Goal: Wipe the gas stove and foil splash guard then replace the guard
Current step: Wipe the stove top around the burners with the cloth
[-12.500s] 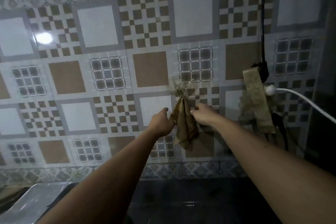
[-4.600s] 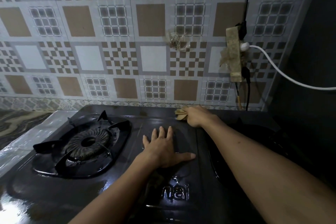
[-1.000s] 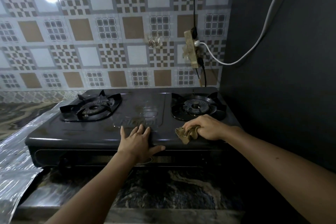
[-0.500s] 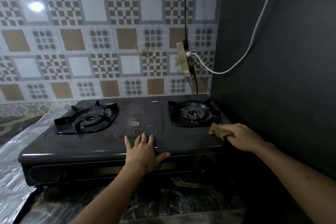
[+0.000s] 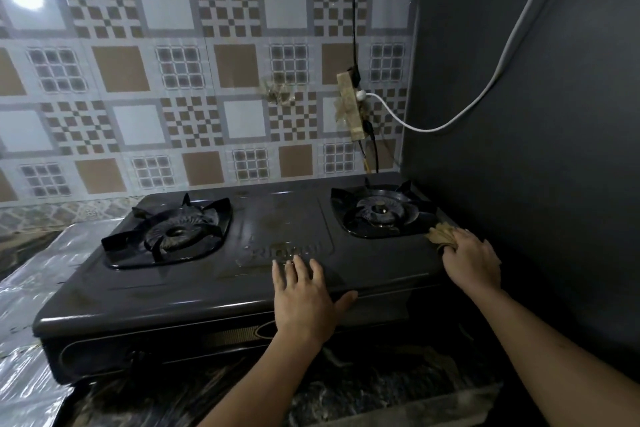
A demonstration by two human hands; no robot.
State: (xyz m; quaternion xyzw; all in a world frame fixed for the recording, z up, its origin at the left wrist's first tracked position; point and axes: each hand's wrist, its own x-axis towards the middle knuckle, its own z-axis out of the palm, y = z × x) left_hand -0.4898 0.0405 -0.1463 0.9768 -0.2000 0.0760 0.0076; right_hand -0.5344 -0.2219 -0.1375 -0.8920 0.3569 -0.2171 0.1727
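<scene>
Nearest to me, below the stove's front edge, lies the dark marbled counter [image 5: 363,388], with both my forearms reaching out over it. My left hand [image 5: 304,298] lies flat on the front middle of the gas stove [image 5: 214,288], palm down, fingers spread and pointing away from me, thumb stretched out to the right along the front lip. My fingertips come up just short of the raised brand lettering on the centre panel. My right hand [image 5: 471,262] sits at the stove's front right corner, curled and closed around a tan rag [image 5: 440,234]; the bunched cloth sticks out past my knuckles and presses on the stove top just beside the right burner [image 5: 379,211]. Close to that hand on the right stands a dark grey wall [image 5: 536,149].

To my left, crinkled silvery foil [image 5: 31,288] lies flat on the counter beside the stove, running from the near corner back toward the tiles; I take it for the splash guard, but I cannot tell for certain. Farther in on the stove, the left burner [image 5: 173,232] sits under its black pronged pan support, well apart from my left hand.

Behind the stove rises the patterned tile wall [image 5: 173,80] of brown, white and checked squares, with a bright light reflection at upper left. On it hangs a taped-over power strip [image 5: 351,107], a black cord [image 5: 352,3] rising from it, and a white cable [image 5: 485,87] looping from it across the grey wall.
</scene>
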